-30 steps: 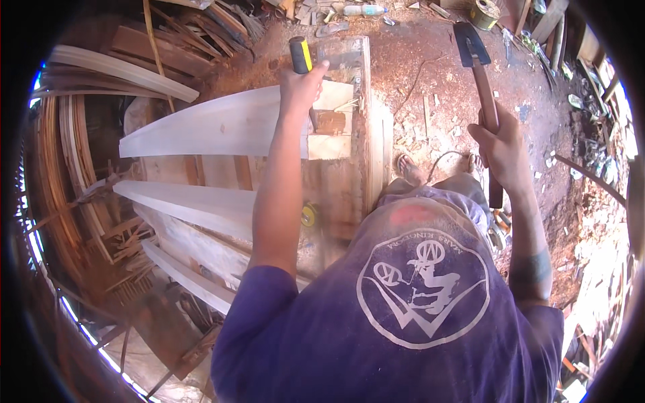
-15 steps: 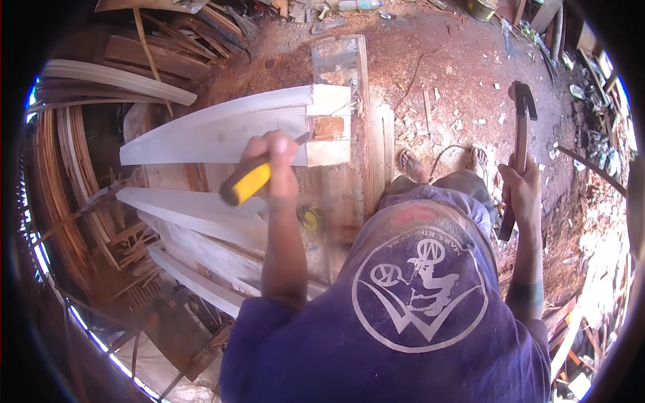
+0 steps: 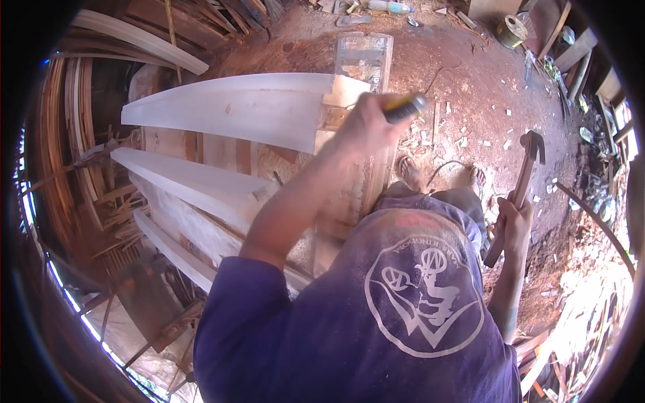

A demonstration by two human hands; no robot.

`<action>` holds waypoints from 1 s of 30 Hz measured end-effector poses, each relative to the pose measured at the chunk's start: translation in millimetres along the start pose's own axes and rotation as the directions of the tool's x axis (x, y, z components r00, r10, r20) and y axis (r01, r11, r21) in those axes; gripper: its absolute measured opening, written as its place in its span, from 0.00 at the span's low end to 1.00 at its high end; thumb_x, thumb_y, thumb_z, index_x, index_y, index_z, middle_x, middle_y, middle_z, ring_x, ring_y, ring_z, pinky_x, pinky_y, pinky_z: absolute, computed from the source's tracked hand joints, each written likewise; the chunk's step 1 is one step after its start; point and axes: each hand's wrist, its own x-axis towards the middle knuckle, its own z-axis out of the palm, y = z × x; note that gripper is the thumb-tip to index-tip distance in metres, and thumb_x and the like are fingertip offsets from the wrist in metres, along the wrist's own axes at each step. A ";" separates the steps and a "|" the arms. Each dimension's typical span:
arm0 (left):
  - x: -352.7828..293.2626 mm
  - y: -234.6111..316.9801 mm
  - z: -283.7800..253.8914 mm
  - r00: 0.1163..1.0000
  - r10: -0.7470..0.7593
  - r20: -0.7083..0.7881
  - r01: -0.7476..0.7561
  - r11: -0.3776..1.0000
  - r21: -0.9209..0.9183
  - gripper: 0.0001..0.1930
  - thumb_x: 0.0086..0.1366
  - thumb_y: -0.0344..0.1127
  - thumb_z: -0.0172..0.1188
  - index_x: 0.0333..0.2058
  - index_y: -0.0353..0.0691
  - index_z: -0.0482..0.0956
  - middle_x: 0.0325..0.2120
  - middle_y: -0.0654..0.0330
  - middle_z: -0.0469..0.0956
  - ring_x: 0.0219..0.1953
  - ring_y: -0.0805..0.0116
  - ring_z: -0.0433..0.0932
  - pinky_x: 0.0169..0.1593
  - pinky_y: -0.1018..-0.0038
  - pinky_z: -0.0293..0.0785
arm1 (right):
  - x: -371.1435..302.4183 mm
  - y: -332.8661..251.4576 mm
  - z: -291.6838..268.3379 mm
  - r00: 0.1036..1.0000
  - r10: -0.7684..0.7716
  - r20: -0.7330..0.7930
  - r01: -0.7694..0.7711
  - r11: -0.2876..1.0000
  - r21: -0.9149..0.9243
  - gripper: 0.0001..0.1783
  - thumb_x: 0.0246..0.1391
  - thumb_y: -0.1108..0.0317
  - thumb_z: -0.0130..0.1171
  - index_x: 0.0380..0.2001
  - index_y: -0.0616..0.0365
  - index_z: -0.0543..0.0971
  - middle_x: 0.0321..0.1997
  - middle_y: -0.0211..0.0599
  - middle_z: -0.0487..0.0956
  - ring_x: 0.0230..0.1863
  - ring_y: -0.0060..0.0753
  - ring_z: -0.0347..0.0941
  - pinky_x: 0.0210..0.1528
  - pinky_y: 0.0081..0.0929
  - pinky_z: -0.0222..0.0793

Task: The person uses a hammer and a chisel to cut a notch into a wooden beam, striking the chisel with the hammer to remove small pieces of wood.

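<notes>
My left hand (image 3: 369,126) is closed round the yellow and black handle of a chisel (image 3: 406,107), over the right end of a long pale board (image 3: 228,107). The chisel's blade is hidden behind the hand. Bare pale wood (image 3: 349,92) with a browner recess shows at that board end, partly covered by my hand. To the right of my body, my right hand (image 3: 516,220) grips the wooden handle of a claw hammer (image 3: 524,173), its dark head pointing up and away from me.
More long pale boards (image 3: 191,181) lie nearer on the left, over a wooden bench. Stacked timber strips (image 3: 50,161) fill the far left. Wood chips (image 3: 463,142) litter the reddish floor. A tin (image 3: 512,31) and a plastic bottle (image 3: 390,7) stand or lie at the back.
My left hand has swung right and away with the chisel, whose handle now points right instead of toward me. The right hand and hammer have dropped slightly, with the hammer tilting more.
</notes>
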 end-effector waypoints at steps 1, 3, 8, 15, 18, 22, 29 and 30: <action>1.3 7.7 -15.1 0.996 -0.044 -0.073 0.039 0.997 -0.068 0.13 0.64 0.37 0.66 0.24 0.36 0.76 0.17 0.68 0.76 0.20 0.77 0.73 0.24 0.72 0.69 | -0.8 3.5 -2.9 1.000 0.007 -0.014 -0.007 1.000 0.000 0.07 0.53 0.70 0.61 0.26 0.56 0.73 0.14 0.25 0.68 0.11 0.18 0.63 0.14 0.21 0.56; 6.8 10.2 -48.7 0.963 0.052 -0.266 -0.096 0.983 -0.155 0.15 0.64 0.34 0.66 0.20 0.44 0.71 0.15 0.68 0.74 0.14 0.81 0.71 0.17 0.78 0.64 | -0.9 2.8 -7.4 0.999 0.028 -0.033 -0.027 1.000 0.012 0.07 0.53 0.69 0.60 0.26 0.56 0.73 0.14 0.25 0.68 0.11 0.18 0.63 0.15 0.21 0.57; 14.5 29.9 -104.4 0.853 0.507 -0.125 -0.368 0.753 0.545 0.14 0.63 0.35 0.68 0.22 0.39 0.74 0.14 0.69 0.74 0.15 0.79 0.71 0.22 0.76 0.65 | -1.5 -8.0 -6.1 0.999 -0.015 -0.036 0.015 1.000 0.004 0.08 0.53 0.69 0.61 0.27 0.56 0.71 0.14 0.24 0.68 0.11 0.17 0.62 0.14 0.20 0.57; -11.3 32.0 13.1 0.900 0.428 -0.078 -0.413 0.897 0.156 0.10 0.58 0.31 0.70 0.23 0.40 0.76 0.19 0.66 0.78 0.22 0.76 0.77 0.24 0.71 0.69 | 3.8 16.4 4.6 1.000 0.011 0.027 -0.013 0.995 0.099 0.07 0.55 0.71 0.61 0.28 0.56 0.71 0.14 0.24 0.68 0.12 0.17 0.62 0.14 0.20 0.56; -19.2 -7.6 57.8 0.892 0.439 0.106 -0.447 0.826 0.344 0.10 0.51 0.30 0.71 0.28 0.44 0.76 0.18 0.63 0.77 0.21 0.67 0.80 0.27 0.67 0.78 | 3.0 26.2 -0.4 0.998 0.031 0.058 -0.040 0.986 0.162 0.07 0.55 0.71 0.61 0.28 0.56 0.71 0.15 0.24 0.68 0.12 0.17 0.62 0.14 0.20 0.57; -26.4 -20.4 61.6 0.878 0.476 0.048 -0.453 0.794 0.406 0.10 0.48 0.29 0.71 0.26 0.42 0.75 0.19 0.58 0.77 0.23 0.58 0.80 0.28 0.63 0.75 | 4.2 28.4 -10.9 0.994 0.108 -0.001 -0.106 0.979 0.174 0.08 0.55 0.71 0.61 0.28 0.56 0.71 0.15 0.24 0.67 0.11 0.18 0.62 0.14 0.21 0.57; -28.8 -13.8 61.9 0.914 0.367 -0.173 -0.259 0.857 0.445 0.08 0.52 0.29 0.69 0.25 0.41 0.76 0.19 0.53 0.76 0.23 0.50 0.78 0.29 0.57 0.72 | 6.9 37.4 -16.0 0.990 0.137 -0.043 -0.121 0.956 0.267 0.08 0.55 0.71 0.62 0.29 0.56 0.71 0.15 0.24 0.67 0.11 0.19 0.62 0.13 0.21 0.57; -24.5 -15.8 64.6 0.914 0.367 -0.175 -0.258 0.857 0.446 0.08 0.52 0.29 0.69 0.25 0.41 0.76 0.19 0.53 0.76 0.23 0.50 0.78 0.29 0.57 0.72 | 4.9 35.8 -14.3 0.989 0.129 -0.068 -0.109 0.964 0.242 0.08 0.55 0.71 0.62 0.29 0.56 0.71 0.15 0.24 0.67 0.11 0.19 0.62 0.13 0.21 0.57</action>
